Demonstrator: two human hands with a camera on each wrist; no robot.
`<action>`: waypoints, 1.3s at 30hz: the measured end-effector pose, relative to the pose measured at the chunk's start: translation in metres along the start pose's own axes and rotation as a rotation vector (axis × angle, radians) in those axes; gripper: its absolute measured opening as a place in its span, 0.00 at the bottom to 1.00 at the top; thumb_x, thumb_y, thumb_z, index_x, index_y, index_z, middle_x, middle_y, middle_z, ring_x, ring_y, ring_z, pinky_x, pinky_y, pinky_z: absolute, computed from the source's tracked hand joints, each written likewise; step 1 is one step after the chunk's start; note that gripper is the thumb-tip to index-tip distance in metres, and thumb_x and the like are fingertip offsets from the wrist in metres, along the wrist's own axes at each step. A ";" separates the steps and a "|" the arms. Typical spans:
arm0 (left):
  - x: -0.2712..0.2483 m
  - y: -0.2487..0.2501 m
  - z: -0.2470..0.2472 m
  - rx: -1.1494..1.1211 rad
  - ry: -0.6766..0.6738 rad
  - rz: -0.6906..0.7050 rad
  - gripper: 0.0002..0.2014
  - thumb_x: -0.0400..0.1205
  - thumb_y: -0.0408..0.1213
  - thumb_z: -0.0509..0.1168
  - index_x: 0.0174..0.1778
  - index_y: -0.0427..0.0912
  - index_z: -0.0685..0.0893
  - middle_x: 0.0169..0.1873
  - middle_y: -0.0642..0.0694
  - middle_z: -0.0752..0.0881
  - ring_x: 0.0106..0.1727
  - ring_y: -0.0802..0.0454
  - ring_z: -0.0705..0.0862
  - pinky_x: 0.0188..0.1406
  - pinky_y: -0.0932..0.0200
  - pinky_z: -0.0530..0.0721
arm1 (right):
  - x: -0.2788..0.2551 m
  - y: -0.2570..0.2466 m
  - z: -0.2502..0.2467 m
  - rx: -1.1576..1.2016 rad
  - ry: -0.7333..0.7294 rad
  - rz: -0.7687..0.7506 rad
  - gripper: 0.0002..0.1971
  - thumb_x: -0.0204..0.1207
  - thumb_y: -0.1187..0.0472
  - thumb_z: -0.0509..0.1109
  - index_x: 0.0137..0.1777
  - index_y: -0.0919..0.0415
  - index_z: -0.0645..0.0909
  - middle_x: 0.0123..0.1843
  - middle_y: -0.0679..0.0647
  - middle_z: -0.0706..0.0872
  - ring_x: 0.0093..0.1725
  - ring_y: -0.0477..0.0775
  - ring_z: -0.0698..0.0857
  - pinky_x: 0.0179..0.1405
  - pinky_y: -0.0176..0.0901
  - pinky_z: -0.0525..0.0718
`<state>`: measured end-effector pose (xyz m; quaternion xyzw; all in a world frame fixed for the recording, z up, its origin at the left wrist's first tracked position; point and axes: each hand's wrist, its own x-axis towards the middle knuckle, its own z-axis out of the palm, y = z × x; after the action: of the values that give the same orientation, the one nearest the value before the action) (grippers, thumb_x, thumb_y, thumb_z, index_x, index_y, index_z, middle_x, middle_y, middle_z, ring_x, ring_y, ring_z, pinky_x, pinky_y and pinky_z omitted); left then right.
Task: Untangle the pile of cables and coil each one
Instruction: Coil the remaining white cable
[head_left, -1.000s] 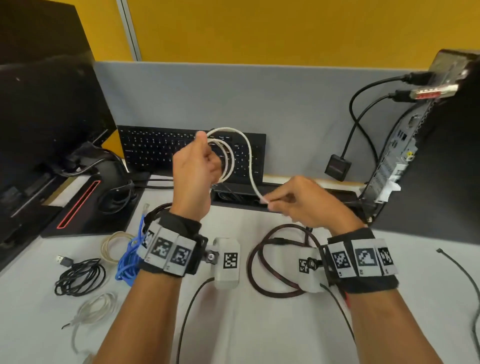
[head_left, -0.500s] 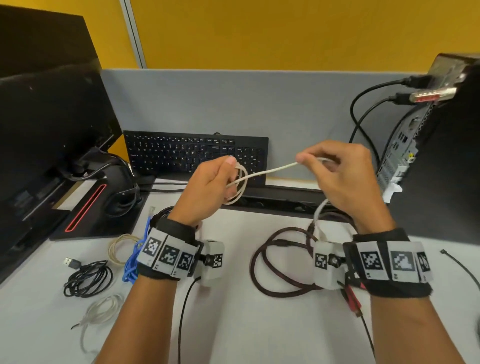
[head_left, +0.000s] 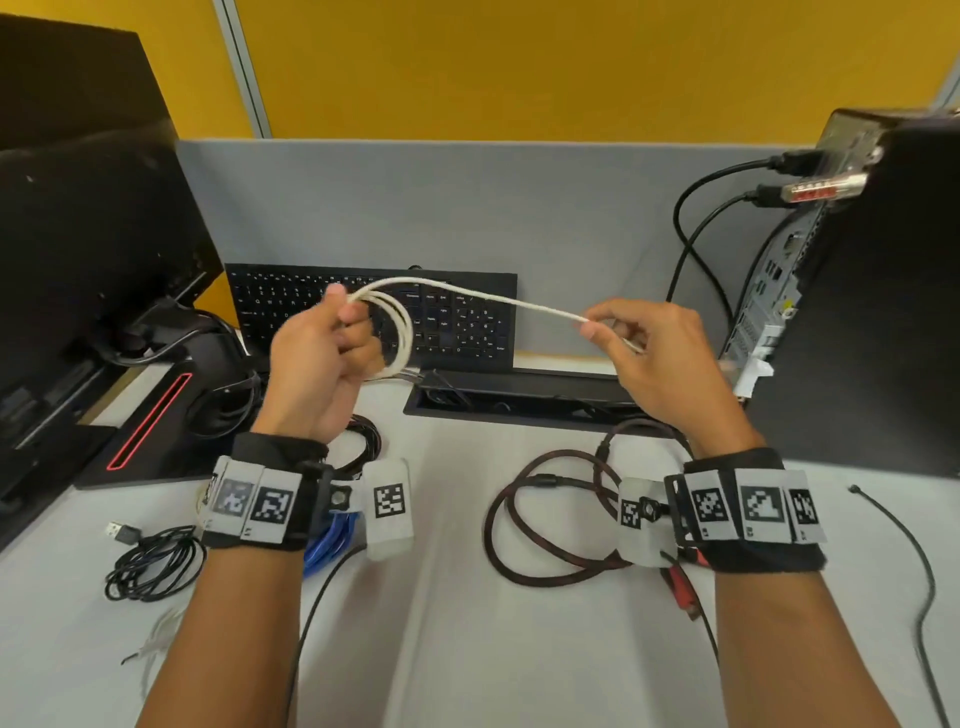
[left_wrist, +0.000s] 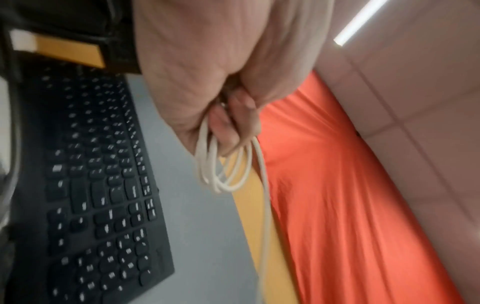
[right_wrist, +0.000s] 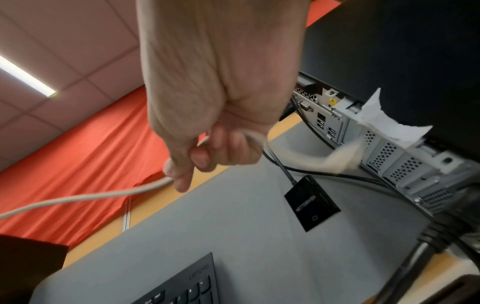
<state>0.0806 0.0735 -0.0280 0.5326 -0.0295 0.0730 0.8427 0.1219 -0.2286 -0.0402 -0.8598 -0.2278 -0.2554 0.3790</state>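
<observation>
Both hands pinching white cable (head_left: 483, 297): left hand (head_left: 322, 358) gripping coils, right hand (head_left: 660, 353) its tail.

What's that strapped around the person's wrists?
Each bare forearm wears a black wristband: left wristband, right wristband. Both carry grey tags printed with black-and-white square codes. A small white camera block with its own code sticks out from each, and thin black cables trail back.

A yellow wall (head_left: 571, 62) is rising behind a grey partition (head_left: 467, 208) at the back of a pale desk (head_left: 457, 649). A black keyboard (head_left: 457, 322) is leaning against the partition, with a dark monitor (head_left: 93, 234) sitting to the left and a computer tower (head_left: 883, 312) standing to the right. A strip light (left_wrist: 359, 20) is glowing on the tiled ceiling (left_wrist: 415, 92).
</observation>
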 end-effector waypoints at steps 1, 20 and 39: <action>0.001 -0.001 -0.002 -0.076 0.039 -0.012 0.22 0.93 0.47 0.47 0.32 0.48 0.70 0.19 0.57 0.63 0.19 0.60 0.58 0.28 0.60 0.52 | 0.000 0.002 0.002 -0.075 -0.065 0.014 0.08 0.85 0.56 0.71 0.54 0.54 0.92 0.35 0.50 0.89 0.32 0.48 0.81 0.33 0.35 0.79; -0.010 -0.035 0.041 0.552 -0.225 0.031 0.19 0.93 0.46 0.49 0.38 0.43 0.74 0.23 0.47 0.76 0.24 0.52 0.72 0.26 0.59 0.74 | -0.004 -0.049 0.018 0.245 -0.189 -0.059 0.03 0.78 0.58 0.79 0.48 0.54 0.93 0.42 0.46 0.90 0.44 0.46 0.87 0.46 0.38 0.85; -0.022 -0.031 0.051 0.266 -0.550 -0.164 0.22 0.88 0.54 0.56 0.32 0.45 0.74 0.21 0.56 0.61 0.20 0.58 0.56 0.21 0.63 0.58 | -0.001 -0.041 0.020 0.200 0.218 0.097 0.11 0.87 0.59 0.68 0.46 0.65 0.85 0.29 0.52 0.86 0.28 0.54 0.82 0.32 0.45 0.82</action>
<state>0.0656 0.0126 -0.0367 0.6385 -0.2036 -0.1389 0.7291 0.1024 -0.1890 -0.0304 -0.7950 -0.1677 -0.3047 0.4970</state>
